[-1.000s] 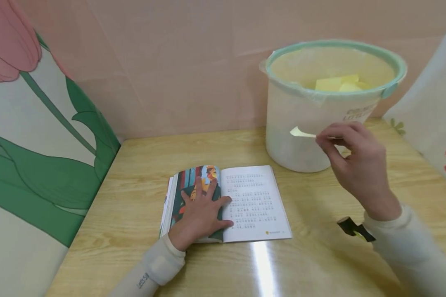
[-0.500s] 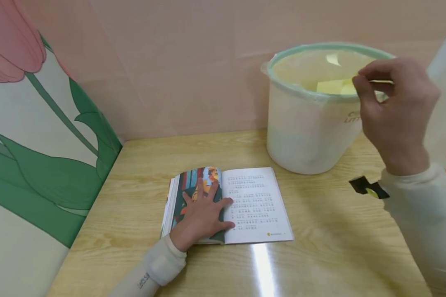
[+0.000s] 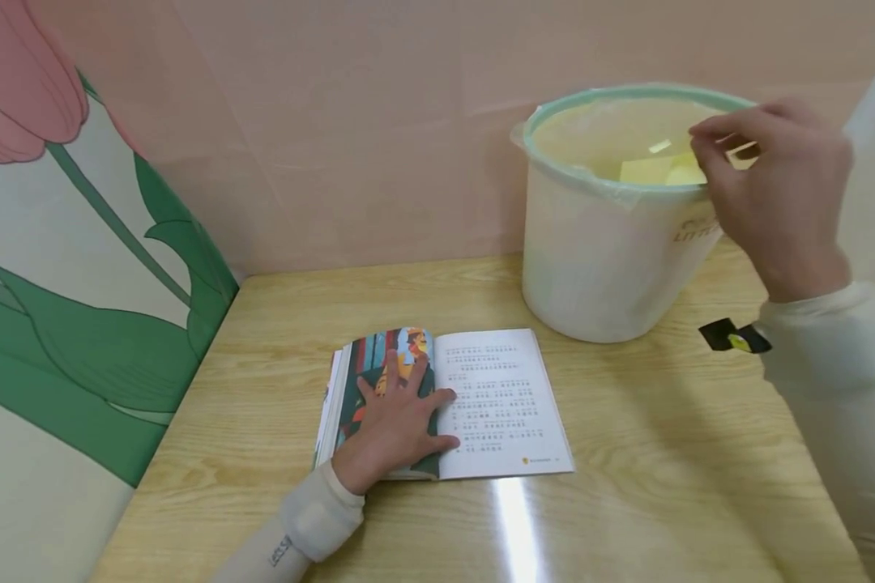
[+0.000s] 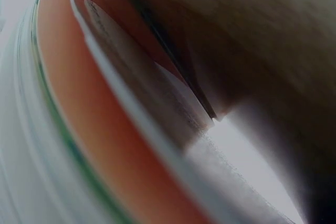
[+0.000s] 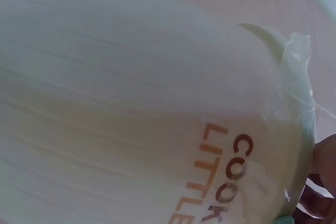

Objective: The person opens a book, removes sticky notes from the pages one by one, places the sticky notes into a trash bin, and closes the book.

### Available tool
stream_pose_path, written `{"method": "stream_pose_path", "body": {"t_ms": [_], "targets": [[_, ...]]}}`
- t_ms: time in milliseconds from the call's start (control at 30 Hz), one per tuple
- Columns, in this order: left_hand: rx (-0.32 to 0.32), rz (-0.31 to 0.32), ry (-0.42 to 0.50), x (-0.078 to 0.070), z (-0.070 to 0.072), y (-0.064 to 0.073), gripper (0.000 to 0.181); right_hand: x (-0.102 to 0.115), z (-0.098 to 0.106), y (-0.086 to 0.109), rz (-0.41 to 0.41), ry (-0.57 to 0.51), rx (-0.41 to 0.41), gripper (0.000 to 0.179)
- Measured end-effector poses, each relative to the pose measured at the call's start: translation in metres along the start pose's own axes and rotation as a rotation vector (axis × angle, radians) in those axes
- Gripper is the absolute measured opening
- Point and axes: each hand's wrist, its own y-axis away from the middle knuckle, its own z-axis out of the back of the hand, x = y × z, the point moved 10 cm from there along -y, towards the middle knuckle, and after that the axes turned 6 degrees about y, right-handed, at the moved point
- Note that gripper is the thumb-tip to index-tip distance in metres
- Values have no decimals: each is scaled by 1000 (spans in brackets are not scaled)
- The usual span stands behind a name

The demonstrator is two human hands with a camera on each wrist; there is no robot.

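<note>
My left hand [image 3: 397, 413] lies spread over the illustrated left page of an open book [image 3: 503, 405], its thumb and one finger reaching onto the printed right page. In the left wrist view, curved page edges [image 4: 121, 108] show close up beside a dark, blurred surface. My right hand [image 3: 780, 178] is raised over the right rim of a white bin [image 3: 591, 259] with a mint-green edge. Its thumb and index fingertips meet. Left of them, a small pale yellow paper slip [image 3: 659, 146] shows over the bin's opening, with a gap between it and the fingertips.
Yellow paper [image 3: 649, 170] lies inside the bin, whose rim is wrapped in a clear plastic liner [image 5: 299, 77]. Book and bin stand on a wooden table [image 3: 284, 324]. Behind is a pink wall [image 3: 335, 121]; a tulip-patterned panel [image 3: 102, 243] stands at left.
My right hand has risen from in front of the bin to its rim. The slip, first pinched between its fingers, now appears apart and lower than half a second ago. My left hand stays put.
</note>
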Motion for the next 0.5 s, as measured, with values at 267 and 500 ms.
{"method": "stream_pose_path", "body": {"t_ms": [267, 500], "targets": [[-2, 6, 2, 2, 1, -2, 64, 1, -16, -11, 39, 169, 192, 30], [19, 8, 3, 3, -4, -1, 64, 31, 9, 12, 89, 27, 90, 28]]}}
